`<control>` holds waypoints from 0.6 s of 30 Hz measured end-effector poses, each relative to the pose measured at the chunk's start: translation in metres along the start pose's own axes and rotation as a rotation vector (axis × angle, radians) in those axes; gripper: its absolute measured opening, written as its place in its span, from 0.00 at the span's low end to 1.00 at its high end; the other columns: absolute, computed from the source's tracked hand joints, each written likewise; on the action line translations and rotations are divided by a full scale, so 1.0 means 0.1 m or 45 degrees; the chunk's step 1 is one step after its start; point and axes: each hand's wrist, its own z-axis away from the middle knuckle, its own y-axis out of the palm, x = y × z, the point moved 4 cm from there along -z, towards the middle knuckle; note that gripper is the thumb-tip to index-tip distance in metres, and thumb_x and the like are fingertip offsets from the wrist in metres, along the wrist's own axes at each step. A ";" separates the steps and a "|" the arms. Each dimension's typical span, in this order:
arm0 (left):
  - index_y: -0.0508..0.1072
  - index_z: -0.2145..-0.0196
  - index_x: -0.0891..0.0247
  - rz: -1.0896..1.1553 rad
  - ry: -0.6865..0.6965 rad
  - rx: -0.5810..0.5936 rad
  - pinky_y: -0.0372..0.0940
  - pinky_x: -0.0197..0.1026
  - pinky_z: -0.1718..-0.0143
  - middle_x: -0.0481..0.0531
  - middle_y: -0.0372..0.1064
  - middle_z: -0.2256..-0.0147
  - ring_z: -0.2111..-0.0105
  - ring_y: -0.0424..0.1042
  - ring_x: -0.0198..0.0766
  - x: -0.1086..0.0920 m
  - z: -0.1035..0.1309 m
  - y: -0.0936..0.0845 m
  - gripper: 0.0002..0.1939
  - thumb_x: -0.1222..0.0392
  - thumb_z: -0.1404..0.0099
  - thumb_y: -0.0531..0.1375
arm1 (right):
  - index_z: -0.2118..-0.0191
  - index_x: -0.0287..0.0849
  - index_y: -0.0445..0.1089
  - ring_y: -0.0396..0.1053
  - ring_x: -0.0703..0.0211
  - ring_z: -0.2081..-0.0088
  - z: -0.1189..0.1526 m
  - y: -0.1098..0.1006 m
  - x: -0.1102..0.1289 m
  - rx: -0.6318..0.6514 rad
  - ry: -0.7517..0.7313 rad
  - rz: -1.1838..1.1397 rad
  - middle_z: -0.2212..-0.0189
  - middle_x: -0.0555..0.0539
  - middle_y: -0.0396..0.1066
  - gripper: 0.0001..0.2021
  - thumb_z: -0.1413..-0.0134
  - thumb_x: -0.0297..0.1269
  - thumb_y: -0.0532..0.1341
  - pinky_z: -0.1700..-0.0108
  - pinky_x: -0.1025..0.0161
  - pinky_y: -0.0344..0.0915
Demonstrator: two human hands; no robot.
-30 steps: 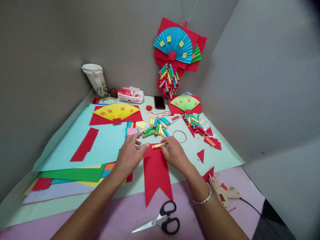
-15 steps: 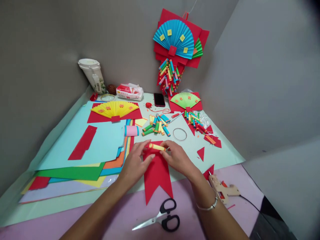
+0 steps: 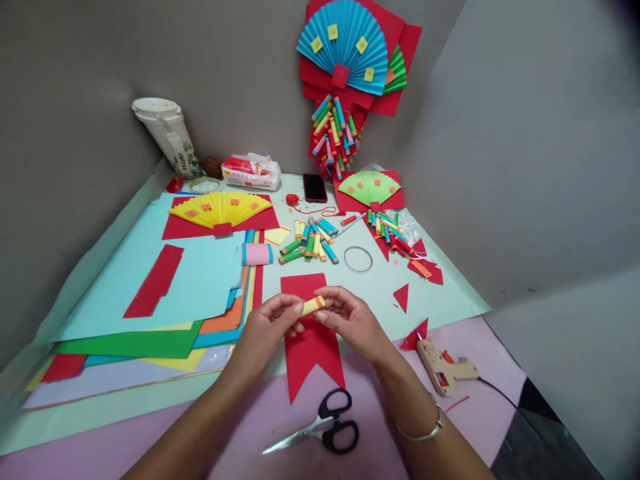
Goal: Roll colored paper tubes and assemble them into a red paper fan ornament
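A small yellow paper roll (image 3: 313, 305) with orange bands is held between both hands, tilted up at its right end. My left hand (image 3: 267, 328) pinches its left end. My right hand (image 3: 354, 323) has thumb and fingertips closed around the right end. Beneath them lies a red paper strip (image 3: 314, 357) with a notched, swallowtail lower end. Beyond the hands is a loose pile of green, blue and yellow paper rolls (image 3: 314, 242). Scissors (image 3: 320, 427) with black handles lie near the front, blades to the left.
Coloured paper sheets (image 3: 125, 343) are stacked at left under a yellow fan (image 3: 220, 210). A glue gun (image 3: 447, 370) with its cord is at right. A metal ring (image 3: 358, 259), phone (image 3: 315, 189), tissue pack (image 3: 251, 172) and tilted-looking cup (image 3: 167, 137) stand farther back. A fan decoration (image 3: 345, 50) hangs above.
Both hands have moved down a little with the yellow paper roll, uncovering the red strip's top. My left hand has closed on the roll's left end, and the roll now tilts the other way.
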 end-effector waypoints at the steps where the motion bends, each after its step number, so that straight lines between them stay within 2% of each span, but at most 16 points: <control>1: 0.76 0.65 0.62 0.003 0.011 0.005 0.66 0.39 0.68 0.48 0.72 0.75 0.74 0.70 0.36 0.00 0.00 0.00 0.12 0.50 0.40 0.63 | 0.56 0.46 0.71 0.69 0.62 0.63 0.00 0.00 -0.01 -0.015 0.002 0.004 0.65 0.51 0.72 0.14 0.49 0.39 0.67 0.59 0.64 0.65; 7: 0.77 0.61 0.60 -0.038 0.091 0.041 0.69 0.40 0.64 0.51 0.76 0.64 0.66 0.74 0.40 -0.01 0.03 0.00 0.16 0.51 0.46 0.68 | 0.59 0.45 0.71 0.69 0.63 0.66 -0.01 0.01 -0.02 -0.047 0.007 -0.018 0.68 0.52 0.70 0.12 0.49 0.40 0.67 0.61 0.64 0.65; 13: 0.78 0.63 0.59 -0.207 0.252 -0.083 0.69 0.41 0.61 0.51 0.76 0.63 0.62 0.74 0.42 -0.02 0.05 -0.03 0.12 0.53 0.43 0.66 | 0.52 0.49 0.67 0.69 0.62 0.64 0.01 0.02 0.00 -0.043 -0.023 -0.050 0.66 0.52 0.69 0.19 0.50 0.39 0.68 0.60 0.64 0.65; 18: 0.79 0.65 0.57 -0.362 0.449 -0.133 0.69 0.42 0.58 0.51 0.75 0.63 0.61 0.73 0.42 -0.07 0.07 -0.03 0.06 0.57 0.41 0.64 | 0.56 0.47 0.68 0.69 0.61 0.64 0.04 0.02 0.00 -0.074 -0.022 -0.016 0.67 0.51 0.69 0.16 0.50 0.41 0.68 0.60 0.63 0.66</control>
